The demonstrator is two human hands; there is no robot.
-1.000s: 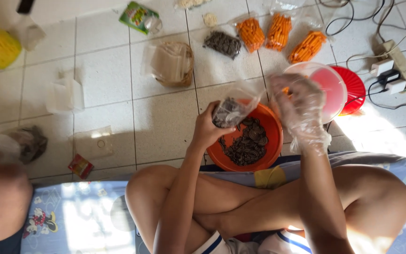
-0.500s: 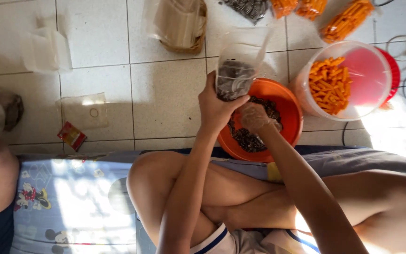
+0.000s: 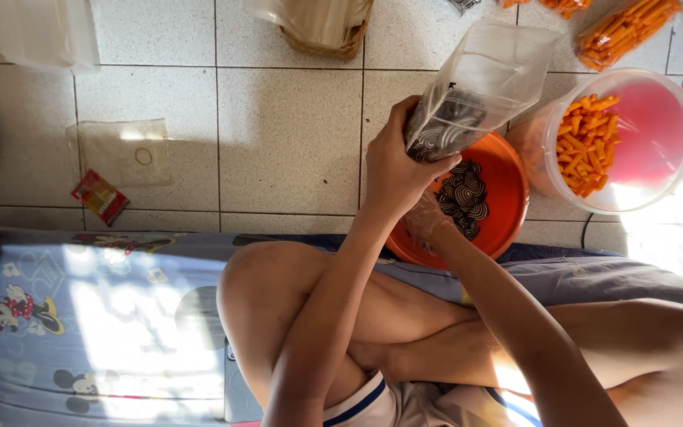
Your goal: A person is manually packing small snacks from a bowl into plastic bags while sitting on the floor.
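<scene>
Spiral snacks (image 3: 463,195), dark and striped, lie in the orange bowl (image 3: 507,170), which sits on the tiled floor (image 3: 290,134) just ahead of the person's crossed legs and serves as the landmark in the head view, the only view at hand. Directly above the bowl's near-left rim, the left hand (image 3: 397,166) holds a clear plastic bag (image 3: 480,83) partly filled with the same spirals, its fingers clamped round the bag's lower half and the open mouth tilted up and away from the body. Inside the bowl at its near edge, the right hand (image 3: 428,221), in a thin clear glove, is down among the snacks; the left hand partly covers it, so I cannot tell whether its fingers are closed on anything. Right of the bowl and almost touching it stands a clear tub (image 3: 669,170) with orange stick snacks (image 3: 583,142). The step in hand looks like filling the bag from the bowl. A further handful would call for a firm pinch on the brittle spirals and a steady, open bag mouth.
</scene>
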